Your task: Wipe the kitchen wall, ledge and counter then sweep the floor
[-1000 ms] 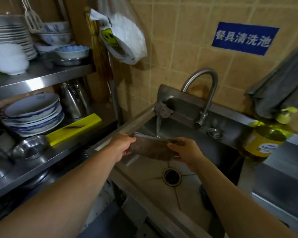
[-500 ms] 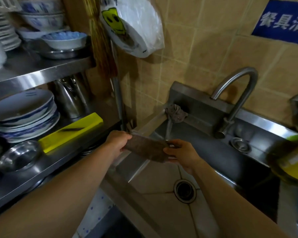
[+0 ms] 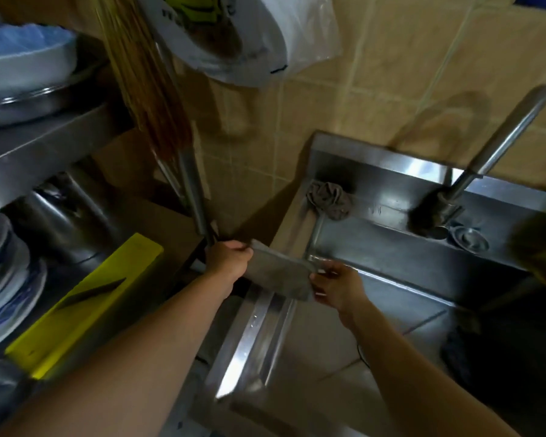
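Gripping the cloth (image 3: 279, 275) taut, 2 hands above sink rim (image 3: 259, 323)

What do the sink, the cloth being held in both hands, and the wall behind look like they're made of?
The sink looks like stainless steel: grey, brushed, with bright streaky reflections. The cloth, held by the left hand and right hand, seems a soft grey-brown fabric, limp and matte. The wall appears glazed beige ceramic tile with pale grout lines.
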{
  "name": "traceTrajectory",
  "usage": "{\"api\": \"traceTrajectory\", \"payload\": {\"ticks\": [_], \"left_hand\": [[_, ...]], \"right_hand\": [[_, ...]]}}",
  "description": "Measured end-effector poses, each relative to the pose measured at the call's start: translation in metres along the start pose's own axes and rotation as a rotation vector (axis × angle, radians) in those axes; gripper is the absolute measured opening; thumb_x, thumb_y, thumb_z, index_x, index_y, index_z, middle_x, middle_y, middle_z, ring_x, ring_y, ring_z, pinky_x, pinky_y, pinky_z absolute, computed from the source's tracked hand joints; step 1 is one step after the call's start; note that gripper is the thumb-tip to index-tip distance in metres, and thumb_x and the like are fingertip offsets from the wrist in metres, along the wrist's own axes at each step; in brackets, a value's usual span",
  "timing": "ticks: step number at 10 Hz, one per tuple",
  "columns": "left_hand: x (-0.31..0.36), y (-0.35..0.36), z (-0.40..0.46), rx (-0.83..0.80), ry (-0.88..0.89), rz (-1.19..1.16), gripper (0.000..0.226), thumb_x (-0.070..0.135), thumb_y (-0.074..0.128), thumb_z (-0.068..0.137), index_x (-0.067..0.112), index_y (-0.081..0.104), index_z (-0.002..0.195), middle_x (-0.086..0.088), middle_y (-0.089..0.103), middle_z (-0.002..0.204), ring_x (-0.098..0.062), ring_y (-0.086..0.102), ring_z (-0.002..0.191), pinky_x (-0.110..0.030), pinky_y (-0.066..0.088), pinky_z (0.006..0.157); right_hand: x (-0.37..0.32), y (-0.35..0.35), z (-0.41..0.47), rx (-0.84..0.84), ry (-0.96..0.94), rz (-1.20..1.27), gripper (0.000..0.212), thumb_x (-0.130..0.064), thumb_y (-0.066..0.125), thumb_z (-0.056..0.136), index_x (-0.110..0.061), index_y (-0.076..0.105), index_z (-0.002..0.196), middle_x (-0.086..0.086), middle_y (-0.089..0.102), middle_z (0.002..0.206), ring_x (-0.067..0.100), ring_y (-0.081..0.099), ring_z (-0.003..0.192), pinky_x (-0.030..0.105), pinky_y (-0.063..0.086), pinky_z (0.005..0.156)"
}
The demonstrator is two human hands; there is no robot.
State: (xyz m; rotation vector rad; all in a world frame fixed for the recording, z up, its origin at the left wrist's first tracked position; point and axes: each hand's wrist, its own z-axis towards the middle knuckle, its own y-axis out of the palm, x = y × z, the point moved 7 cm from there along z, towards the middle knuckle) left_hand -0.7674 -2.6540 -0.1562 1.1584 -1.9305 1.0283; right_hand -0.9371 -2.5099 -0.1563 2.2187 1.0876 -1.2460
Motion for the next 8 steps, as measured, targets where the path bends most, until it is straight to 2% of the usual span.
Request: {"api": "traceTrajectory", "payload": {"ticks": [1,2,3,4,5,6,7,8], "left_hand": [[-0.002,-0.002,0.013,0.015,0.045,0.144,0.032,0.012,0.058,0.091,0.01,0.058,0.123,-0.016,0.055,0.129,-0.031,0.053,0.116,-0.037,0.046,0.094],[0.001,-0.007,0.009,0.071,0.117,0.359,0.045,0.012,0.056,0.091,0.015,0.044,0.135,-0.011,0.043,0.14,-0.03,0.045,0.126,-0.035,0.041,0.1],[0.015,-0.005,-0.005,0.112,0.385,0.519,0.027,0.007,0.057,0.089,0.017,0.055,0.113,-0.007,0.047,0.128,-0.026,0.047,0.119,-0.034,0.04,0.098],[0.005,0.009,-0.007,-0.027,0.451,0.595,0.031,0.0,0.052,0.087,0.019,0.056,0.111,-0.003,0.05,0.126,-0.023,0.047,0.119,-0.037,0.042,0.101],[-0.011,0.024,-0.004,-0.155,0.371,0.673,0.05,-0.001,0.05,0.087,0.017,0.045,0.134,-0.006,0.041,0.139,-0.024,0.041,0.129,-0.037,0.036,0.108],[-0.015,0.024,-0.004,-0.222,0.341,0.699,0.057,-0.001,0.05,0.088,0.017,0.039,0.14,-0.007,0.035,0.145,-0.026,0.038,0.132,-0.033,0.032,0.11],[-0.009,0.018,-0.012,-0.222,0.387,0.675,0.054,0.004,0.053,0.088,0.018,0.042,0.138,-0.008,0.042,0.142,-0.026,0.042,0.129,-0.036,0.036,0.108],[-0.001,0.009,-0.03,-0.167,0.371,0.598,0.052,0.009,0.059,0.087,0.017,0.044,0.136,-0.008,0.048,0.136,-0.027,0.047,0.124,-0.038,0.042,0.102]], "right_hand": [[0.016,0.011,0.018,0.101,0.042,0.05,0.025,0.004,0.057,0.088,-0.007,0.057,0.111,0.017,0.06,0.11,0.031,0.06,0.092,0.032,0.054,0.067],[0.024,0.013,0.016,0.187,0.032,-0.2,0.055,-0.01,0.063,0.088,-0.014,0.041,0.139,0.013,0.053,0.131,0.028,0.057,0.112,0.032,0.049,0.085],[0.017,0.01,0.008,0.28,-0.102,-0.391,0.046,-0.009,0.058,0.09,-0.016,0.046,0.134,0.008,0.048,0.132,0.022,0.053,0.113,0.023,0.045,0.08],[0.013,0.036,0.01,0.178,-0.207,-0.615,0.03,-0.004,0.05,0.092,-0.011,0.059,0.119,0.009,0.055,0.114,0.015,0.054,0.093,0.017,0.044,0.074],[0.021,0.054,0.013,0.128,-0.231,-0.626,0.022,-0.005,0.047,0.095,0.001,0.051,0.116,0.015,0.057,0.096,0.02,0.057,0.08,0.019,0.047,0.059],[0.022,0.058,0.006,-0.01,-0.215,-0.706,0.041,-0.006,0.047,0.093,-0.004,0.046,0.134,0.015,0.042,0.14,0.032,0.045,0.123,0.034,0.044,0.094],[0.017,0.04,-0.011,-0.025,-0.204,-0.874,0.042,-0.014,0.053,0.091,-0.011,0.05,0.132,0.016,0.048,0.135,0.03,0.049,0.122,0.036,0.043,0.1],[0.016,0.01,-0.034,0.007,-0.096,-0.756,0.062,-0.024,0.066,0.084,-0.017,0.04,0.14,0.013,0.041,0.141,0.03,0.047,0.123,0.039,0.045,0.1]]}}
